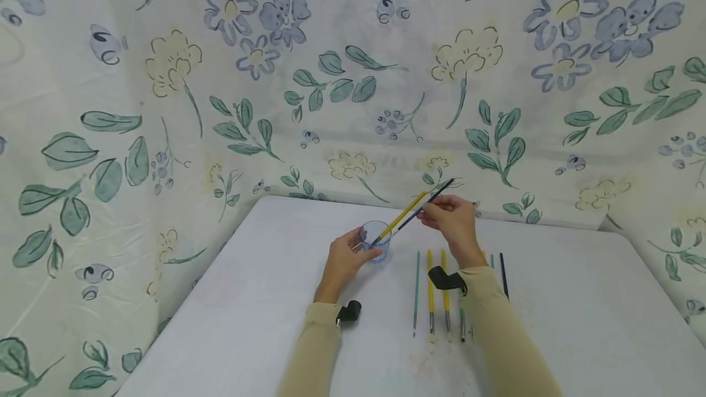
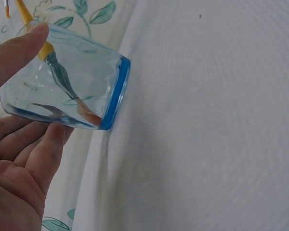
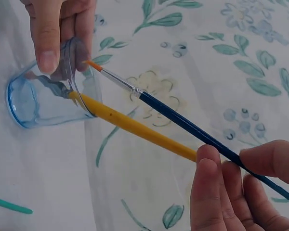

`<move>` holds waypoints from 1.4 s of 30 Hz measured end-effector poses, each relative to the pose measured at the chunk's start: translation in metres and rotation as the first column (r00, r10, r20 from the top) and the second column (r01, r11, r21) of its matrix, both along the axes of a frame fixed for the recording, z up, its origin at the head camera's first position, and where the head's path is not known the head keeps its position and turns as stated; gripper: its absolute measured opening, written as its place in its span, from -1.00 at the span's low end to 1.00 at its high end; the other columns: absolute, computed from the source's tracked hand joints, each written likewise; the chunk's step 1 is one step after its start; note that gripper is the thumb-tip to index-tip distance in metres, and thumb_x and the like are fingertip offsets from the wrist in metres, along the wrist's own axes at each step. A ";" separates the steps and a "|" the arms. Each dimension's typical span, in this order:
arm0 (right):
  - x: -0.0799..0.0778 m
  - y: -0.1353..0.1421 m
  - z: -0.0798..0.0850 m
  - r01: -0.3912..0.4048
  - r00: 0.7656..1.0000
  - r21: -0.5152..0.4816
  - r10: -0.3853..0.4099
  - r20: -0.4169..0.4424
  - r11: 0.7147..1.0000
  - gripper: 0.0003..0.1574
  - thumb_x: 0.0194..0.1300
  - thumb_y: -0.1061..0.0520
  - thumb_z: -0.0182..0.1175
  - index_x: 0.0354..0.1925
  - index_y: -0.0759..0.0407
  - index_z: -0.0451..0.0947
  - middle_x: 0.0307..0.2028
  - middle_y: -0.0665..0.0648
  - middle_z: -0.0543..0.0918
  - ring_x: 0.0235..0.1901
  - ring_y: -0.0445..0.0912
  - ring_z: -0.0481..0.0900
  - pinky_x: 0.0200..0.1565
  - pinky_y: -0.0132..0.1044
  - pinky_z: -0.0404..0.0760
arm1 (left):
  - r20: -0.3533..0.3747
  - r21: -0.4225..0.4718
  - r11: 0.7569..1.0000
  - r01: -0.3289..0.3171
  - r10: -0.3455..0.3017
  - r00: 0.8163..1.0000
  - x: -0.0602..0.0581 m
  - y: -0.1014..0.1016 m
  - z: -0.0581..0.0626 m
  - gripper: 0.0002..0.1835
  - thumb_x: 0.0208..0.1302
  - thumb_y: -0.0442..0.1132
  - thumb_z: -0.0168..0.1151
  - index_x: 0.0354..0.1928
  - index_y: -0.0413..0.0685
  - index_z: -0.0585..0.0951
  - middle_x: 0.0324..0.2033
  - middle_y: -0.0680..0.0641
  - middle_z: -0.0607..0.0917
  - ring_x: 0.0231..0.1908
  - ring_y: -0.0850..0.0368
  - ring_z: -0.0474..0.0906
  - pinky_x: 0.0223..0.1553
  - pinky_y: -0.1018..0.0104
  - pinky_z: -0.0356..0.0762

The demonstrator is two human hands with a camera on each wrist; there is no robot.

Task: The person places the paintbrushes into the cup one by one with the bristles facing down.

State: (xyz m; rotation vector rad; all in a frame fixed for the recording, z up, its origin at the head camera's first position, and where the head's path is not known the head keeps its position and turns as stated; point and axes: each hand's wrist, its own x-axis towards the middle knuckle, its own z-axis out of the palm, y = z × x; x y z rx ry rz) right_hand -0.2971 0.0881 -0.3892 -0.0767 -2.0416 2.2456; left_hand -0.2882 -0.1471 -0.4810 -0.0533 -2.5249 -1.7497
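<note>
A clear bluish cup point(image 1: 377, 250) is gripped by my left hand point(image 1: 343, 260), thumb on one side and fingers on the other. Inside the cup leans a yellow paintbrush point(image 1: 405, 214), bristles down near the base and handle sticking out past the rim. My right hand point(image 1: 453, 223) pinches a dark blue paintbrush point(image 3: 183, 122) by its handle. Its orange bristle tip point(image 3: 90, 64) is at the cup's mouth in the right wrist view. The yellow handle passes close to my right fingertips; whether they touch it I cannot tell.
Several paintbrushes lie in a row on the white table point(image 1: 248, 323), among them a teal brush point(image 1: 416, 293), a yellow brush point(image 1: 431, 287) and a dark brush point(image 1: 504, 274). My right forearm covers part of the row. A flower-patterned cloth point(image 1: 331, 127) hangs behind the table.
</note>
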 end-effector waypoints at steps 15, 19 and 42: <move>-0.009 -0.022 -0.011 0.033 0.999 0.032 -0.034 0.019 0.999 -0.77 0.33 0.32 0.32 -0.10 0.38 0.52 -0.39 0.04 0.68 -0.46 -0.22 0.77 -0.27 -0.42 0.85 | -0.016 -0.012 1.000 0.007 -0.007 1.000 -0.002 0.000 -0.004 -0.13 0.15 -0.13 0.59 0.44 -0.29 0.43 0.35 -0.27 0.59 0.40 -0.15 0.52 0.44 0.07 0.54; -0.009 -0.025 -0.013 0.028 0.999 0.030 -0.029 0.035 0.999 -0.77 0.32 0.33 0.33 -0.10 0.37 0.52 -0.38 0.07 0.68 -0.46 -0.20 0.77 -0.27 -0.41 0.85 | -0.008 -0.011 1.000 0.005 -0.005 1.000 -0.001 0.001 -0.002 -0.13 0.14 -0.14 0.59 0.45 -0.28 0.42 0.35 -0.26 0.59 0.40 -0.15 0.52 0.44 0.04 0.54; -0.006 -0.031 -0.022 -0.007 0.999 0.113 0.002 0.042 0.994 -0.70 0.37 0.25 0.32 0.00 0.38 0.55 -0.21 0.18 0.73 -0.37 -0.21 0.78 -0.18 -0.41 0.85 | -0.004 -0.035 0.999 -0.018 0.018 1.000 0.001 0.001 0.001 -0.16 0.15 -0.12 0.59 0.43 -0.23 0.46 0.34 -0.24 0.61 0.39 -0.13 0.53 0.43 0.05 0.55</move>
